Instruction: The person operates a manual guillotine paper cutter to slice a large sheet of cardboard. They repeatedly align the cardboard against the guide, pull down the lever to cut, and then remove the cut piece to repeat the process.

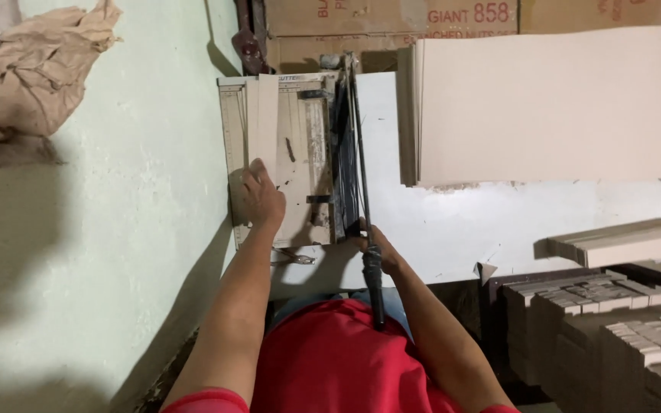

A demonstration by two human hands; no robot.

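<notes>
pressing flat on the paper cutter board (300, 153), the left hand (260, 197) lies palm down with fingers stretched toward the far end, its fingertips on the near end of a pale strip of card (263, 115) that runs away from it along the board. just right of that hand, across the bare wood of the board, the dark blade arm (355, 145) stretches from the far corner back toward the person. the right hand (372, 243) is closed around the black handle (374, 279) at the near end of that arm, knuckles up, the grip sticking out past the hand toward the red shirt (330, 359). near the left wrist, a small pair of pliers (293, 258) lies on the white tabletop (453, 222). beyond and to the right of the right hand a thick stack of large beige sheets (544, 107) rests on the table. further right and nearer, bundles of cut strips (605, 306) are piled in rows, with one more stack (628, 241) above them. left of the left arm is a pale green wall (116, 214), with crumpled brown paper (32, 69) up in the corner.
</notes>
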